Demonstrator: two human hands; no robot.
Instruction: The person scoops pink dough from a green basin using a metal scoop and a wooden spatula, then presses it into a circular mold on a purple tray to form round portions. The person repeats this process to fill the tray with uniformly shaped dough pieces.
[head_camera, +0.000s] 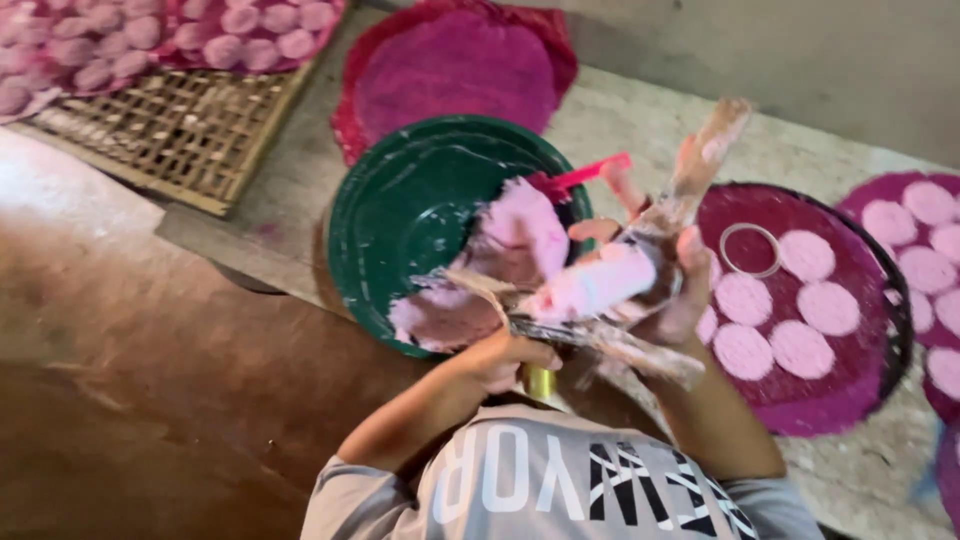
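My left hand (500, 358) is shut around a flat, dough-smeared blade (600, 340) that lies across in front of my chest. My right hand (672, 290) grips a long wooden paddle (700, 165) caked in pale dough, pointing up and to the right. A roll of pink dough (595, 285) rests against the right hand's fingers. Both hands hover over the right edge of a green bowl (400, 210) that holds a mass of pink dough (525, 235). A pink plastic handle (590, 172) sticks out of the bowl.
A round tray with magenta cloth (850, 385) at right carries several pink dough discs and a metal ring (750, 250). Another magenta round tray (450, 65) sits behind the bowl. A bamboo rack (180, 130) with more discs lies at upper left. More discs lie at far right.
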